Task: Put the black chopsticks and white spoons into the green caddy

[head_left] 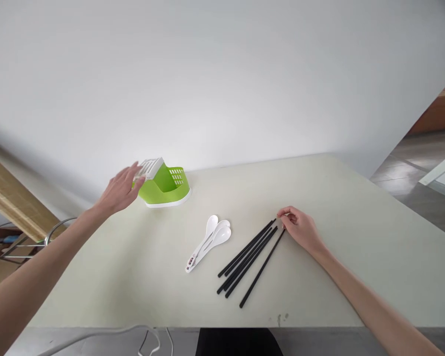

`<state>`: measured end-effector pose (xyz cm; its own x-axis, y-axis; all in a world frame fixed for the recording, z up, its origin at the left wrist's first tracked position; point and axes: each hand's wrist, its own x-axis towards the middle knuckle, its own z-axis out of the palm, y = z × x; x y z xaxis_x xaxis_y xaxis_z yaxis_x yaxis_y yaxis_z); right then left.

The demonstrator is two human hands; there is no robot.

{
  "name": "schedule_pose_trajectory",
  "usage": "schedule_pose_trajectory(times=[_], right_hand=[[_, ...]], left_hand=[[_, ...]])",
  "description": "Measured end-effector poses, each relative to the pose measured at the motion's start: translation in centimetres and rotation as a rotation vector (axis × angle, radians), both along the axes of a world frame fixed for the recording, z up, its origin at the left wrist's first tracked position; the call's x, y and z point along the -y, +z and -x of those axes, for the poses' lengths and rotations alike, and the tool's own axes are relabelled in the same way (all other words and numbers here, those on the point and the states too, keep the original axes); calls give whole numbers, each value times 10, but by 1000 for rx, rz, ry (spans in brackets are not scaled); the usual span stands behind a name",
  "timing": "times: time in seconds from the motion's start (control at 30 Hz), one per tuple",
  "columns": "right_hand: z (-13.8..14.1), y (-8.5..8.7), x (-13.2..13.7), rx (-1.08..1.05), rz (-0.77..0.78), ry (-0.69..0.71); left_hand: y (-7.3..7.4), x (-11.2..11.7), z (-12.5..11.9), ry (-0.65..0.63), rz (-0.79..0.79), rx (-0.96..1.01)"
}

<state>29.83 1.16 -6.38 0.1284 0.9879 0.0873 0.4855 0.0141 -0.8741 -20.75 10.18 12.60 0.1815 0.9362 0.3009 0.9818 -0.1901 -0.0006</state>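
Note:
A green and white plastic cutlery holder (pixel 165 185) stands at the back left of the pale table (pixel 330 188). My left hand (pixel 119 191) reaches to its left side, fingers stretched out and touching its white slotted part. Several black chopsticks (pixel 250 259) lie side by side near the table's middle, pointing from front left to back right. My right hand (pixel 299 228) rests at their far tips, fingers curled in a pinch on one chopstick's end. White ceramic spoons (pixel 210 240) lie stacked between the holder and the chopsticks.
A white wall rises right behind the table. A metal-framed stool (pixel 40 242) and a wooden surface (pixel 11 198) stand to the left. White cables (pixel 141 336) hang along the table's front edge. Open floor lies to the right.

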Motion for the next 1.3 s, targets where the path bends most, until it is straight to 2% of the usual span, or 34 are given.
schedule_pose_trajectory(times=[0.1,0.2,0.47,0.67,0.77,0.83,0.93,1.07,1.13,1.2,1.3], right_hand=[[1,0,0,-12,-1,3],[1,1,0,-22,-3,3],[0,-2,-3,-57,5,-48],[-1,-6,-4,-75,-23,-55],[0,-6,-4,-77,-14,-67],[0,-6,-4,-80,-7,-71],[0,-6,-4,-77,12,-69],[-1,-6,-5,-71,11,-73],[-1,-6,-5,-63,-12,-74],[-1,-6,-5,-62,-30,-75],[0,-5,-5,-70,-32,-79]], left_hand=[[-19,-6,4,44,55,110],[-28,-3,-16,62,6,187],[-25,5,-115,-176,24,180],[-24,6,-192,-378,23,86],[-20,6,-220,-430,53,18],[-18,8,-229,-433,76,-4],[-17,12,-227,-476,63,3],[-31,21,-194,-570,-18,48],[-48,26,-169,-510,-54,122],[-69,33,-142,-384,-76,242],[-105,43,-103,-163,4,430]])
